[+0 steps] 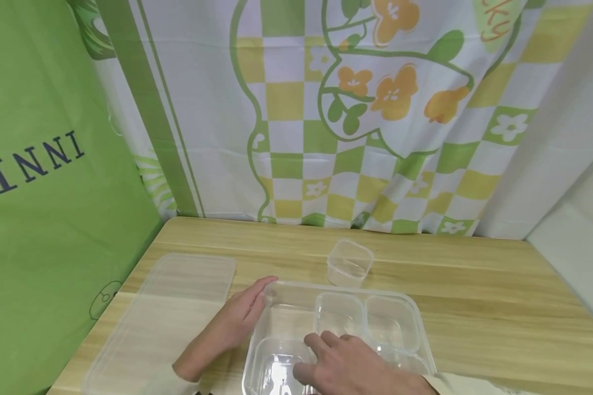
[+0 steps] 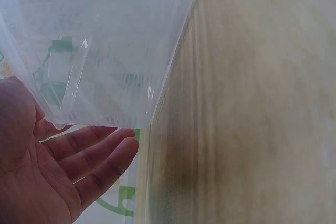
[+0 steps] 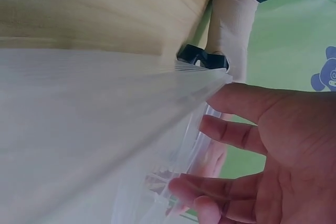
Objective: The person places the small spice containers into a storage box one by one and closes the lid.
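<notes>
A large clear plastic box [image 1: 336,287] stands on the table with several small clear containers inside it. Flat along the outside of its far left corner lies my left hand [image 1: 244,312], fingers straight; the left wrist view shows its fingers [image 2: 100,166] loosely spread beside the clear wall. Over the front part of the box, my right hand [image 1: 343,359] reaches in, next to the front left small container [image 1: 277,365]. Its fingers are spread and slightly bent at the rim in the right wrist view, near the translucent wall [image 3: 94,129]. Part of the containers is hidden beneath this hand.
One more small clear container [image 1: 351,263] sits behind the box. A translucent flat lid [image 1: 178,296] lies on the left of the wooden table [image 1: 489,296]. Behind hangs a patterned curtain [image 1: 286,104]; a green cloth [image 1: 44,219] hangs on the left.
</notes>
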Action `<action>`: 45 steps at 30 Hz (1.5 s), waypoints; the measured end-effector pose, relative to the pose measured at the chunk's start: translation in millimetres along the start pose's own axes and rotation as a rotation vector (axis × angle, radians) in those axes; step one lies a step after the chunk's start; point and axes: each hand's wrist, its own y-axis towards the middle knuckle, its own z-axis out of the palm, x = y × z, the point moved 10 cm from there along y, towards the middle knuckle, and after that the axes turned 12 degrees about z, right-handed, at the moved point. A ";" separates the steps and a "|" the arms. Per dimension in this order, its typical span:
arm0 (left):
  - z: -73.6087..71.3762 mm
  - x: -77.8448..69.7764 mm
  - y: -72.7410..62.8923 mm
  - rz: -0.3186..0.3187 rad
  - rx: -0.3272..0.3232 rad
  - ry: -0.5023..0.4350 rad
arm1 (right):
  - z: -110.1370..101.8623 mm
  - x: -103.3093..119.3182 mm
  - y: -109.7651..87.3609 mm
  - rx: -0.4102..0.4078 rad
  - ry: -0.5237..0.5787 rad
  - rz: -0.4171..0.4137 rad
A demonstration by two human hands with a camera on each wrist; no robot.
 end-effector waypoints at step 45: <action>-0.1 -4.1 0.8 0.032 -0.003 0.017 | -84.4 -73.8 -8.6 -0.227 0.265 0.182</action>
